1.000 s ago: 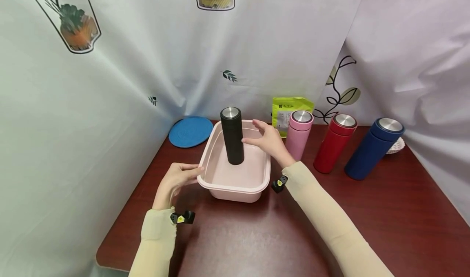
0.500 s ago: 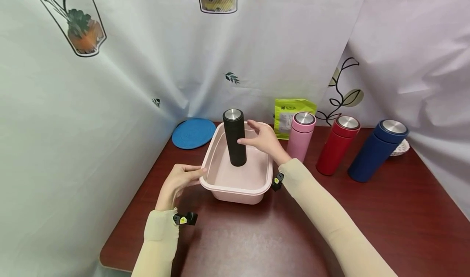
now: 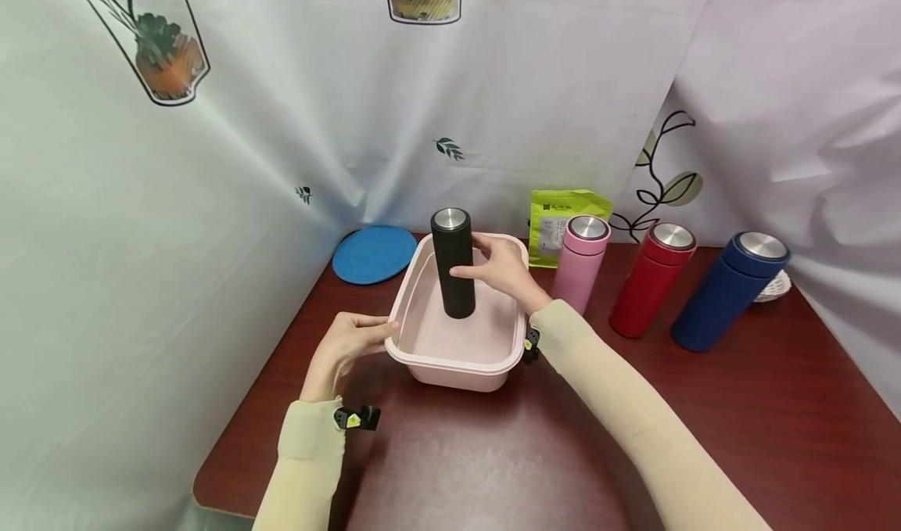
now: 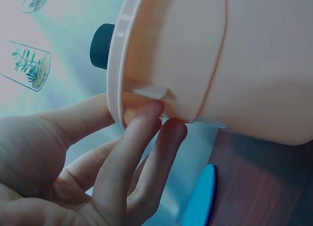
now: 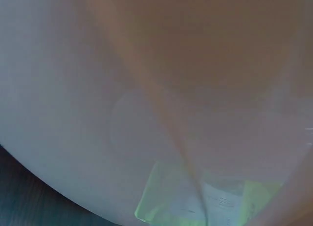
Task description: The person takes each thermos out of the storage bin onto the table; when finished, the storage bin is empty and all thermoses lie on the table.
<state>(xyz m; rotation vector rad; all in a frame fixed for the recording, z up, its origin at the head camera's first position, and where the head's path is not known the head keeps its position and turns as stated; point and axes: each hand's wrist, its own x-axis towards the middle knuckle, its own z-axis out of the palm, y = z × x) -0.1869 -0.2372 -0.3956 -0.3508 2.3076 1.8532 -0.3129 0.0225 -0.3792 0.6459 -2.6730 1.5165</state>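
A pale pink plastic basin (image 3: 457, 378) stands on the dark red table, and a black thermos (image 3: 454, 281) with a steel-topped lid stands upright in it. My right hand (image 3: 501, 269) reaches over the basin's right rim and grips the thermos, thumb across its front and fingers passing behind it. At the front left corner, my left hand (image 3: 345, 349) pinches the basin's rim; in the left wrist view its fingers (image 4: 146, 118) lie under the rim against the outer wall. The basin's blurred wall (image 5: 73, 113) fills most of the right wrist view, which hides the right hand.
Pink (image 3: 580, 261), red (image 3: 647, 285) and blue (image 3: 725, 296) thermoses stand in a row to the right. Behind them are a lime-green pouch (image 3: 556, 230) and a white woven basket (image 3: 773, 287). A blue round mat (image 3: 373, 254) leans back left by the curtain.
My right hand has moved left onto the black thermos, its fingers going behind it and its thumb across the front. My left hand stays on the basin's rim.
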